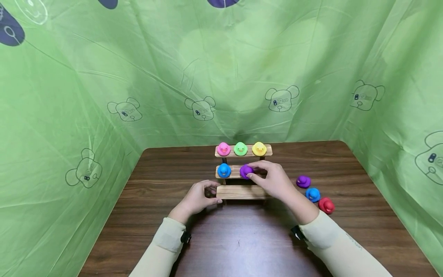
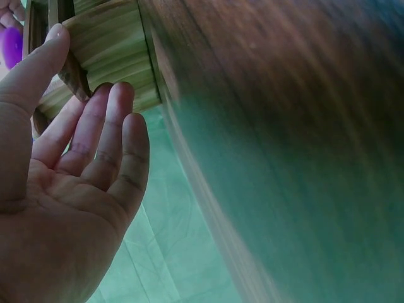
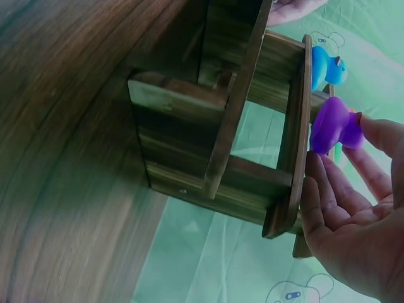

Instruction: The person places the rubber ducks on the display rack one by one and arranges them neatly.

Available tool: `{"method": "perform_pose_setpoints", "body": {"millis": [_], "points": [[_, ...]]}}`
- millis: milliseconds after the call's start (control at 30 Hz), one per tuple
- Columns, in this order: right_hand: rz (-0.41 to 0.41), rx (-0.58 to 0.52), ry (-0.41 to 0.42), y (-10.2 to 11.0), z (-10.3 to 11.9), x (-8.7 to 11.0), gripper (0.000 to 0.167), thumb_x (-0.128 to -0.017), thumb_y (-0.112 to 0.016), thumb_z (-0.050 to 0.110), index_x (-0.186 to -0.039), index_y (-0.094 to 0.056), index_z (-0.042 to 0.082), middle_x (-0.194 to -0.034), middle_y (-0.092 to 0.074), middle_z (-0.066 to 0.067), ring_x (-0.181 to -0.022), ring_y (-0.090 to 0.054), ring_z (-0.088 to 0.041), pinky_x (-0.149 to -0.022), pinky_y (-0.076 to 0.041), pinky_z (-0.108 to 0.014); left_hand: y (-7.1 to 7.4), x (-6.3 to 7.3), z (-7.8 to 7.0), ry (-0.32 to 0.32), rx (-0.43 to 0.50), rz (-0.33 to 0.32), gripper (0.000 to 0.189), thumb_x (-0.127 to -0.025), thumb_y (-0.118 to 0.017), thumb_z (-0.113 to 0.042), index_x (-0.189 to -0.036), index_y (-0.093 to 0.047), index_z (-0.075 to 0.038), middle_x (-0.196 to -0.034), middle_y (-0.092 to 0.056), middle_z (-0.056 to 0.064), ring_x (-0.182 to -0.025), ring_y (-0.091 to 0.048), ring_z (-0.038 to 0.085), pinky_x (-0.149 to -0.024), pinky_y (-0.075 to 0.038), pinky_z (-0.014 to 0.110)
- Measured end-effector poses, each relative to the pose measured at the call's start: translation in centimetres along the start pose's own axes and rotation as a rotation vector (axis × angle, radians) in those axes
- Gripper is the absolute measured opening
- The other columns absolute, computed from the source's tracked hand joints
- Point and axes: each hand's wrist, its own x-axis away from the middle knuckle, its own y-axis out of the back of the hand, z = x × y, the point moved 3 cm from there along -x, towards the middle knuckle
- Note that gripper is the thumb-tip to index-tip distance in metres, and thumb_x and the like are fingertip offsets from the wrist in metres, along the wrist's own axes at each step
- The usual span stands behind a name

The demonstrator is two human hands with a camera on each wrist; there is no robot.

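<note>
A three-tier wooden stand point(image 1: 242, 192) sits on the table. My right hand point(image 1: 275, 181) pinches a purple rubber duck point(image 1: 245, 169) at the middle tier, to the right of a blue rubber duck point(image 1: 224, 170). In the right wrist view, the purple duck point(image 3: 331, 128) is upright at the board, between thumb and fingers. My left hand point(image 1: 197, 198) holds the left end of the lowest board, thumb in front and fingers behind it. Along the top tier stand a pink duck point(image 1: 223, 149), a green duck point(image 1: 240, 149) and a yellow duck point(image 1: 259, 149).
Right of the stand, a second purple duck point(image 1: 303, 181), another blue duck point(image 1: 313, 195) and a red duck point(image 1: 326, 205) lie on the dark wooden table point(image 1: 166, 165). A green printed cloth point(image 1: 238, 77) hangs around the table's back and sides.
</note>
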Motion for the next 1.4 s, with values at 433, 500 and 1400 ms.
{"method": "perform_pose_setpoints", "body": {"millis": [433, 500, 1400], "points": [[0.006, 0.024, -0.015, -1.5, 0.6, -1.0, 0.03, -0.093, -0.083, 0.028, -0.121, -0.078, 0.018, -0.118, -0.075, 0.002, -0.105, -0.069, -0.018, -0.091, -0.057, -0.042, 0.0, -0.1, 0.0, 0.021, 0.0, 0.003, 0.049, -0.08, -0.095, -0.018, -0.123, -0.073, -0.008, -0.105, -0.072, -0.004, -0.095, -0.072, 0.014, -0.084, -0.061, 0.032], [0.004, 0.031, -0.013, -1.7, 0.6, -1.1, 0.03, -0.093, -0.083, 0.027, -0.121, -0.078, 0.018, -0.118, -0.075, 0.002, -0.107, -0.069, -0.019, -0.093, -0.056, -0.043, -0.1, 0.0, 0.1, 0.023, 0.001, 0.002, 0.049, -0.08, -0.095, -0.019, -0.123, -0.073, -0.008, -0.105, -0.072, -0.004, -0.095, -0.072, 0.014, -0.084, -0.061, 0.032], [-0.007, 0.069, 0.009, -2.5, 0.2, -1.5, 0.032, -0.093, -0.083, 0.028, -0.122, -0.079, 0.016, -0.118, -0.075, 0.001, -0.105, -0.067, -0.019, -0.09, -0.055, -0.04, -0.2, 0.0, 0.3, 0.02, -0.003, -0.008, 0.049, -0.08, -0.094, -0.018, -0.123, -0.073, -0.009, -0.104, -0.073, -0.004, -0.093, -0.072, 0.014, -0.084, -0.061, 0.033]]}}
